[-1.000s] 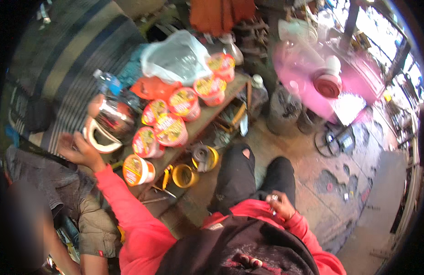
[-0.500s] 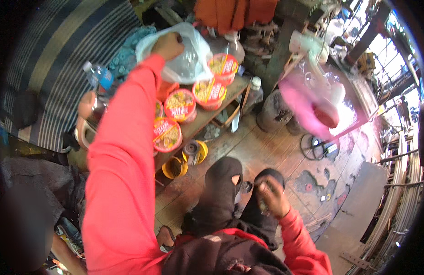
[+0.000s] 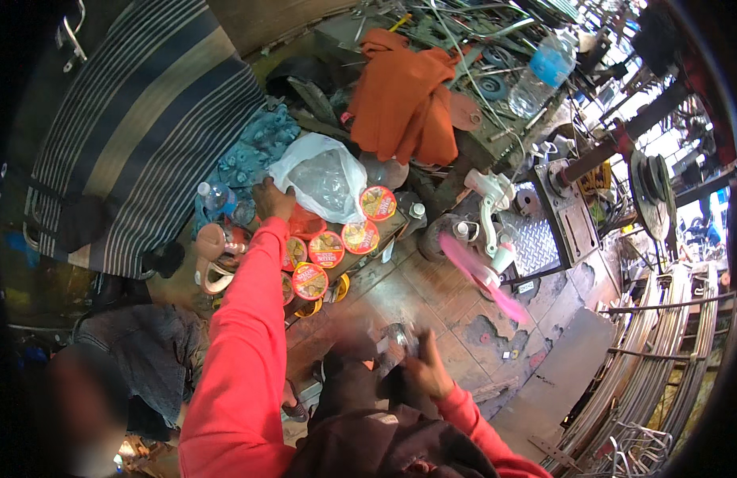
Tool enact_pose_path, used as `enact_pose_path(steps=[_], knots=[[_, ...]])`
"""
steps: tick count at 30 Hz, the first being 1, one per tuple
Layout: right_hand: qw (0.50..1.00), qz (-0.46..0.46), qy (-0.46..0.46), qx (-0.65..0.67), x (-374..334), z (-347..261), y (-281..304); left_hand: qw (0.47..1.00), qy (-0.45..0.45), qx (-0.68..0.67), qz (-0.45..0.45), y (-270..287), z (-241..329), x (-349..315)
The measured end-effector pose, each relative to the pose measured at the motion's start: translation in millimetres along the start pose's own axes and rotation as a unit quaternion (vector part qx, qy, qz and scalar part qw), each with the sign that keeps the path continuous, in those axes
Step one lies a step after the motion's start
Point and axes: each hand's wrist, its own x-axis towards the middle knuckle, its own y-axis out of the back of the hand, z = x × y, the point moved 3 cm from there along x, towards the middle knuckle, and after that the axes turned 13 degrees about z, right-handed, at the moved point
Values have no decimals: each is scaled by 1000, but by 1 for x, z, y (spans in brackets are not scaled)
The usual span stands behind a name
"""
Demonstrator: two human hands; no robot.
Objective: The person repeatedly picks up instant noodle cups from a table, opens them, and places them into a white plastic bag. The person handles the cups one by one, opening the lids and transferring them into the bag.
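My left hand point(image 3: 274, 199) is at the near-left rim of a white plastic bag point(image 3: 285, 169). Its fingers look apart, and I see nothing held in them. Several round instant-noodle cups point(image 3: 327, 250) with red and yellow lids stand beside the bag, close to my left forearm. A red-orange item point(image 3: 304, 225) lies between the bag and the cups. My right hand point(image 3: 429, 368) is over my lap, its fingers smeared by motion. Beside its fingertips is a greyish, shiny blur point(image 3: 402, 338) whose kind I cannot make out.
A water bottle point(image 3: 217, 197) and a brownish-pink mug-like vessel point(image 3: 212, 244) stand left of my arm. An orange cloth point(image 3: 408, 95) hangs behind the bag. A fan with pink blades point(image 3: 484, 279) stands to the right. Metal rods point(image 3: 659, 342) fill the far right. Another person sits at lower left.
My left hand has come out from over the plastic bag to its near-left rim. My right hand has shifted left across my lap. The view has tilted, showing more behind the table.
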Motion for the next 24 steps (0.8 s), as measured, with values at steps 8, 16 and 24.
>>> enact_pose_path(steps=[8, 16, 24], knots=[[946, 52, 191, -258, 331, 0, -187, 994, 53, -96, -19, -26, -12, 26], [823, -101, 264, -493, 416, -17, -260, 923, 161, -344, -58, 28, -1, 37], [848, 155, 155, -483, 302, -58, -142, 832, 272, -474, -95, 45, 34, 75]])
